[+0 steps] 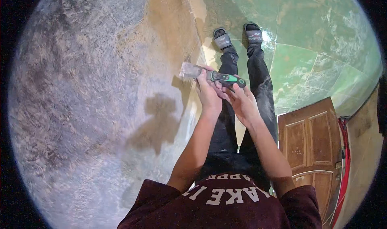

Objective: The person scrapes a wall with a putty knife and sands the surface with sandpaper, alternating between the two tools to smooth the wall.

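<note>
Head view: scraper across left hand and right hand, together, apparently clamping it.

The person wears a maroon short-sleeved T-shirt with large white capital letters across the chest, black long trousers with pale scuffs, and slide sandals with white-lettered grey straps

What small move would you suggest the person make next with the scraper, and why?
Probably wrap the right hand fully around the handle of the scraper: it touches only near the handle's end, while the left hand grips close to the blade, which points toward the mottled wall.
</note>
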`<state>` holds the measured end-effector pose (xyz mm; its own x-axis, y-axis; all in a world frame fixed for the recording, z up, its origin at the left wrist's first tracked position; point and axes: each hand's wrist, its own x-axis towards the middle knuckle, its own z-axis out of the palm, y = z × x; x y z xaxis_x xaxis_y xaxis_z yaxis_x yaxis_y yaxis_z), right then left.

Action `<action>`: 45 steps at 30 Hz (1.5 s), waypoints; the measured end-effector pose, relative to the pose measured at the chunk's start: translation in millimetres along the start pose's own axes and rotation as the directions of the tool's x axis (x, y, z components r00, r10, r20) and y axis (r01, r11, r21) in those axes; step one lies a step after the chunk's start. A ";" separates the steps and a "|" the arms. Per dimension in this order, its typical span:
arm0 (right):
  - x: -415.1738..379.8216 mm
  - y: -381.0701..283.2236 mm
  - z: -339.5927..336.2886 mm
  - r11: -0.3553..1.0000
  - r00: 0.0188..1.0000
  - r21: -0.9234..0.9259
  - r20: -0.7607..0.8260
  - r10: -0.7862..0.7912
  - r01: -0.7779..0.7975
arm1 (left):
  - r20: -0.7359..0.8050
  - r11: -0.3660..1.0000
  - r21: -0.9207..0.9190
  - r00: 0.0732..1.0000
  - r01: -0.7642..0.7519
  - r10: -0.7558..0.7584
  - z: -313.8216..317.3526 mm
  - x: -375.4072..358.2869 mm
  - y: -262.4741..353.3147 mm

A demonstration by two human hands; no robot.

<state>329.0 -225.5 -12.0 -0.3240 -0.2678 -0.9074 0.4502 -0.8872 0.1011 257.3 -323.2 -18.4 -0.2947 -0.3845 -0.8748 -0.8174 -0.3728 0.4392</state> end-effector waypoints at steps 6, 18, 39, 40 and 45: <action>-10.4 5.7 -29.1 0.964 0.989 -0.245 -0.073 -0.125 0.104 | 0.057 0.999 0.024 0.998 -0.034 0.032 4.7 -9.6 -40.0; -22.7 0.0 -52.2 0.371 0.944 -0.891 0.157 -0.289 0.262 | 0.159 0.971 0.236 0.987 -0.028 -0.010 -19.3 -17.5 -73.6; -38.7 -62.3 -101.9 0.352 0.979 -0.930 0.040 -0.198 0.109 | 0.564 0.612 0.522 0.779 -0.594 0.276 -86.3 21.9 -101.8; -36.1 -62.0 -102.8 0.345 0.979 -0.932 0.042 -0.201 0.111 | 0.662 0.405 0.577 0.697 -0.709 0.276 -96.6 23.3 -108.5; -21.3 -51.9 -92.5 0.479 0.964 -0.857 0.073 -0.255 0.191 | 0.645 0.165 0.683 0.694 -0.711 0.321 -119.7 22.3 -132.9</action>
<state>389.5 -139.0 -35.6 -0.4878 -0.0588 -0.8710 0.8665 -0.1539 -0.4749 418.6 -383.3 -71.8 -0.7860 0.1582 -0.5976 -0.2632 0.7890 0.5551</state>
